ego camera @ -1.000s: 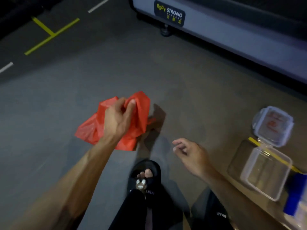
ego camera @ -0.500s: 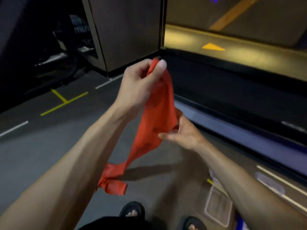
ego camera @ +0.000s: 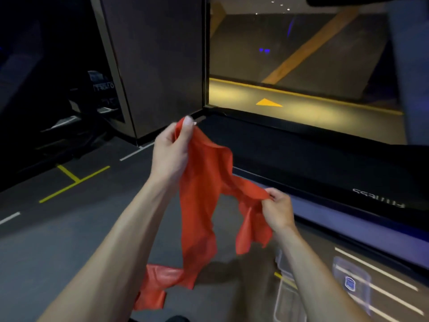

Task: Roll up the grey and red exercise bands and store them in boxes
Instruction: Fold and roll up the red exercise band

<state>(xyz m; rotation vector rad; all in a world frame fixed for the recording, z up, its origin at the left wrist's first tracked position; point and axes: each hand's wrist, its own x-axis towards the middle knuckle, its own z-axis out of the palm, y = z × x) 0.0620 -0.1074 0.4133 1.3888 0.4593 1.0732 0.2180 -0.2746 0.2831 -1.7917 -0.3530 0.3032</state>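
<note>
Fingers (ego camera: 185, 126) on red band (ego camera: 199, 205), treadmill (ego camera: 325, 163) behind

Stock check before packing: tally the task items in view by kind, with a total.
Red exercise band: 1, held by the left hand and right hand
Grey exercise bands: 0 visible
Clear plastic boxes: 1
Separate lid: 1
Total: 3
</note>
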